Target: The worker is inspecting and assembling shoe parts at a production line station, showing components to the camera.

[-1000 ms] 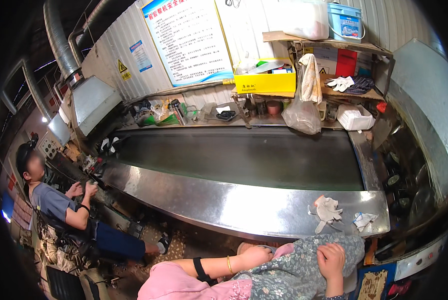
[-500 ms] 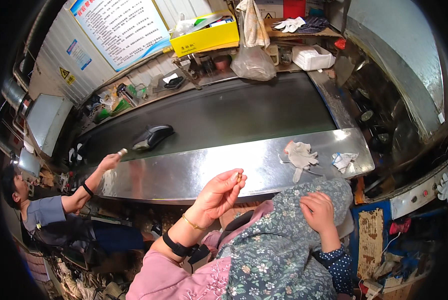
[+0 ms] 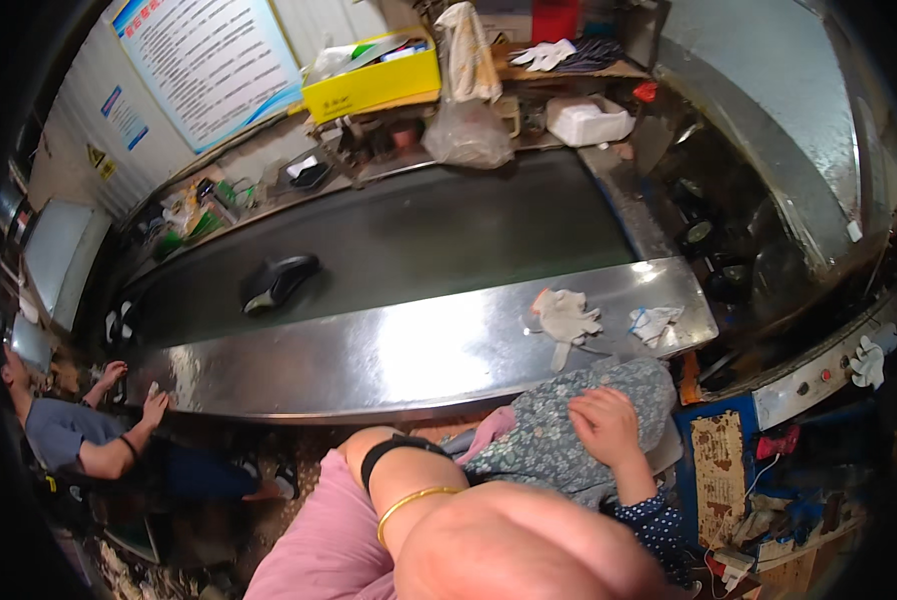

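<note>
My left hand (image 3: 529, 545) is raised very close, large and blurred at the lower middle. Its fingers run toward the bottom edge and do not show clearly, so whatever they may hold is hidden. A gold bracelet (image 3: 409, 505) and a black band (image 3: 389, 455) circle that arm, below a pink sleeve. My right hand (image 3: 609, 425) rests on the floral apron (image 3: 539, 430) over my lap, fingers loosely bent and nothing seen in them. Nearest ahead of it, a pale work glove (image 3: 567, 318) lies on the metal ledge (image 3: 319, 370).
Beyond the ledge, a dark conveyor belt (image 3: 419, 230) carries a black shoe (image 3: 281, 283). A crumpled white glove (image 3: 656, 324) lies farther right. Another person (image 3: 79, 440) sits at the left, hands by the ledge. A yellow box (image 3: 374, 85) and white container (image 3: 591, 120) stand at the back.
My left hand, earlier pinching a small brownish thing over the ledge, has come up close to the view. My right hand stays on my lap. The other person's outstretched arm has drawn back.
</note>
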A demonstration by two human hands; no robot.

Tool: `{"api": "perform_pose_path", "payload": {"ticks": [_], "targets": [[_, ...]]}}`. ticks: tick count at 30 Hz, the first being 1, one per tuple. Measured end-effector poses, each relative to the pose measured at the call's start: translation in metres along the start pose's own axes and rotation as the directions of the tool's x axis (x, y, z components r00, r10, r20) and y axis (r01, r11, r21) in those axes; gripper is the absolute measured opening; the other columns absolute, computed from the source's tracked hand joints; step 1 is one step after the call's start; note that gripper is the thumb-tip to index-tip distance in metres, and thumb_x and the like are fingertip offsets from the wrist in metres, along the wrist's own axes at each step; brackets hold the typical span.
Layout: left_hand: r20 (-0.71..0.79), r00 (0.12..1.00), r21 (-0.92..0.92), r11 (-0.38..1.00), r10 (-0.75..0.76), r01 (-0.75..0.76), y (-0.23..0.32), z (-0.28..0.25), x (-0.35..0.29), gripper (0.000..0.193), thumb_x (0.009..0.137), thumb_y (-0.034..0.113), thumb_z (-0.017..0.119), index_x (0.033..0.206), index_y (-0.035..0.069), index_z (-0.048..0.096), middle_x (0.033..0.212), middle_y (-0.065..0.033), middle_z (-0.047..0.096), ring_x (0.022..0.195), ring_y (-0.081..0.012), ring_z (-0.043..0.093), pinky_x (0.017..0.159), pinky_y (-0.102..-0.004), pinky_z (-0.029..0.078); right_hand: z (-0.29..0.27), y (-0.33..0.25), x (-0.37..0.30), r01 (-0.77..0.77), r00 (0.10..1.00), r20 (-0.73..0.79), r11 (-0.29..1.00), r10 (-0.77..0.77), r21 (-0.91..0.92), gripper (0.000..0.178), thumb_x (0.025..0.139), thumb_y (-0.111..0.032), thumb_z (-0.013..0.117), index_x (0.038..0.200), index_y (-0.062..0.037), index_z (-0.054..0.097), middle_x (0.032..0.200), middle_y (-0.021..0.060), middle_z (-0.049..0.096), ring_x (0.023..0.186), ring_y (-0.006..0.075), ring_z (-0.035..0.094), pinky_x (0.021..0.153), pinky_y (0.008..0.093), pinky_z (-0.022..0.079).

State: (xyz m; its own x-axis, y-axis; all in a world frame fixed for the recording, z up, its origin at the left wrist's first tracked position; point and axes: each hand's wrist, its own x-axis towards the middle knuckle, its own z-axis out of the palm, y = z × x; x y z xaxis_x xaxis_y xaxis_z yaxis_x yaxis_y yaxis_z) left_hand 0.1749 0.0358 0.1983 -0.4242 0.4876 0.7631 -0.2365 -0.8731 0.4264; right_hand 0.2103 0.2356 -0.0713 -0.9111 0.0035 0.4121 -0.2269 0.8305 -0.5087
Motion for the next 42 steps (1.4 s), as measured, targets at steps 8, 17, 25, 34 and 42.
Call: {"api": "perform_pose_path", "payload": {"ticks": [8,17,25,34,42], "targets": [[-0.061,0.998,-0.164,0.986,0.000,-0.010,-0.018,0.009,-0.005,0.012,0.087,0.000,0.070,0.092,-0.010,0.068,0.094,-0.0244,0.067,0.089,-0.0362,0.068,0.084,-0.0476,0.057,-0.001,0.001,-0.001,0.008,1.000,0.005,0.999,-0.008,0.038,0.009,0.082,-0.018,0.068,0.086,-0.0118,0.073,0.092,0.0031,0.072,0.097,0.0252,0.067,0.095,0.0417,0.046],[-0.188,0.871,-0.212,0.884,-0.454,0.416,-0.015,-0.011,-0.012,0.009,0.097,0.005,0.054,0.106,0.002,0.057,0.093,-0.0161,0.063,0.087,-0.0242,0.064,0.075,-0.0280,0.054,-0.010,-0.021,0.009,0.024,0.984,-0.180,0.983,0.009,0.182,0.009,0.082,-0.018,0.068,0.087,-0.0113,0.072,0.093,0.0035,0.072,0.098,0.0249,0.067,0.095,0.0422,0.046],[-0.637,0.503,-0.553,0.801,-0.584,0.230,-0.034,-0.045,-0.006,0.037,0.099,-0.002,0.043,0.136,-0.007,0.039,0.134,-0.0253,0.048,0.134,-0.0340,0.043,0.112,-0.0361,0.041,-0.003,0.001,-0.001,0.065,0.996,-0.063,0.995,-0.061,0.076,0.009,0.080,-0.017,0.068,0.085,-0.0120,0.071,0.092,0.0022,0.072,0.095,0.0240,0.068,0.093,0.0421,0.049],[-0.545,0.559,-0.527,0.774,-0.625,0.351,-0.033,-0.033,0.009,0.074,0.102,0.051,0.032,0.147,-0.007,0.024,0.155,-0.0291,0.019,0.145,-0.0394,0.020,0.120,-0.0506,0.016,-0.005,0.008,0.000,0.041,0.996,-0.088,0.996,-0.034,0.080,0.011,0.079,-0.019,0.069,0.087,-0.0120,0.072,0.093,0.0056,0.072,0.097,0.0247,0.068,0.094,0.0427,0.049],[0.386,0.909,-0.357,0.882,-0.159,0.306,-0.024,0.040,0.002,0.112,0.093,0.066,0.043,0.142,-0.019,-0.011,0.152,-0.0402,0.002,0.143,-0.0448,0.017,0.117,-0.0524,0.020,-0.002,0.004,-0.002,0.025,1.000,0.000,0.999,-0.025,0.048,0.011,0.083,-0.020,0.069,0.090,-0.0134,0.074,0.098,0.0029,0.073,0.101,0.0235,0.067,0.096,0.0411,0.048]]}}
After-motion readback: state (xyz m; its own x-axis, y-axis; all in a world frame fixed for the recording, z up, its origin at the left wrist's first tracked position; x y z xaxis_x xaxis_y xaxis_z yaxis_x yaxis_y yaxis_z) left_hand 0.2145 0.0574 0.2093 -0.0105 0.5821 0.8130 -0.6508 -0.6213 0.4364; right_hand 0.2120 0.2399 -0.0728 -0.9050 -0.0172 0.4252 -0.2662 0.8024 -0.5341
